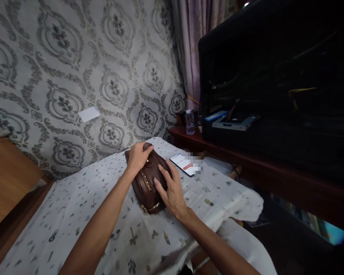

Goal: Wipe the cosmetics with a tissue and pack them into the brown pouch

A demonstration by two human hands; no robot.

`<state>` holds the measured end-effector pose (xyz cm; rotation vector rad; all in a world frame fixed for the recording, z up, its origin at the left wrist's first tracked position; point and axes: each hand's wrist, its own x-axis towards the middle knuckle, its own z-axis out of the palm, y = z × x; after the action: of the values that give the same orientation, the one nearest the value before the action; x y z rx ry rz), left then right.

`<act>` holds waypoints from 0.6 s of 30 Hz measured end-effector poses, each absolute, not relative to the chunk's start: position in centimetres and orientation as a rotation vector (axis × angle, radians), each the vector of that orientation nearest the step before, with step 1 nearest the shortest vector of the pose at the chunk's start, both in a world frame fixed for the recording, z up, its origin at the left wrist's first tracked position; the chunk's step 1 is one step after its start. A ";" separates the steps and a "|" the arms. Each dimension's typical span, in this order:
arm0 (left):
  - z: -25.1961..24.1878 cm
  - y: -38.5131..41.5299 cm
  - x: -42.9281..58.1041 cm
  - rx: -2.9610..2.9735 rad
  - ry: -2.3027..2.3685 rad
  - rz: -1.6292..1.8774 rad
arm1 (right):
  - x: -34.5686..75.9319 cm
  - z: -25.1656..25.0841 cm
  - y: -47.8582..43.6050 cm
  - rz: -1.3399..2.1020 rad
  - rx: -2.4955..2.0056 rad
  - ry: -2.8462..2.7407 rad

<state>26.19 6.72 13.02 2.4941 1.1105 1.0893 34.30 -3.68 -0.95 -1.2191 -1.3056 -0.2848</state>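
A brown leather bag (145,187) with gold-toned zippers lies on a table under a white patterned cloth. My left hand (138,156) is closed around a strap or handle at the bag's far end. Resting on the bag's right side is my right hand (172,187), its fingers spread over the leather. A smartphone (181,164) with a lit screen lies face up just right of the bag, partly blurred out.
The patterned cloth (109,221) covers the table. To the right, a dark red shelf (189,138) holds a clear plastic bottle (190,124) and a large black cabinet or screen (263,68). A wooden panel (11,172) stands at left. White paper (88,114) is on the papered wall.
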 end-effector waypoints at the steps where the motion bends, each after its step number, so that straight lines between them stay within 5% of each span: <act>1: 12.9 6.7 26.2 2.485 1.112 1.095 | 34.3 -1.0 -3.6 -0.290 -1.219 -1.307; 18: 13.1 5.6 24.8 2.314 0.787 0.998 | 34.5 -0.2 -4.0 -0.275 -1.345 -1.361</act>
<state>24.78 5.59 13.12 2.3142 0.7870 0.9984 34.50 -4.02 -0.17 -1.3453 -1.3609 -0.2748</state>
